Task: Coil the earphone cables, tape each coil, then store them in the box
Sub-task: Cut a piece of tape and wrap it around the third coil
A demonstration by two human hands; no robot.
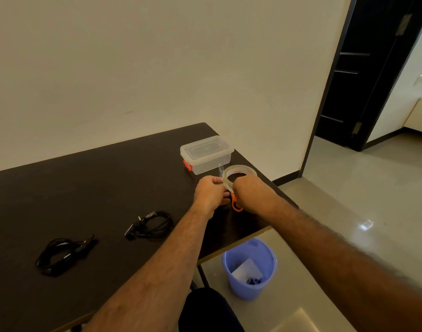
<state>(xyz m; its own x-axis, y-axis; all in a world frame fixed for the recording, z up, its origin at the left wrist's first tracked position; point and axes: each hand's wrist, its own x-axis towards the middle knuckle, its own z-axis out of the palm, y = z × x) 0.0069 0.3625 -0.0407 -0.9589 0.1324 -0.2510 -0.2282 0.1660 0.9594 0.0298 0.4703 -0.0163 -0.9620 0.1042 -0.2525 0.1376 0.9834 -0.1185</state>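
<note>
Two hands, glossy tape ring, clear plastic box

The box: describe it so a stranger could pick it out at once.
Start at the dark table and follow it to its far right corner by the wall. The box stands there, just beyond the tape roll. It is the only clear plastic thing with a lid on and an orange latch at its end.

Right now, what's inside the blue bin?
The bin on the floor holds a pale sheet and something dark blue. Its wall hides anything lower down.
</note>
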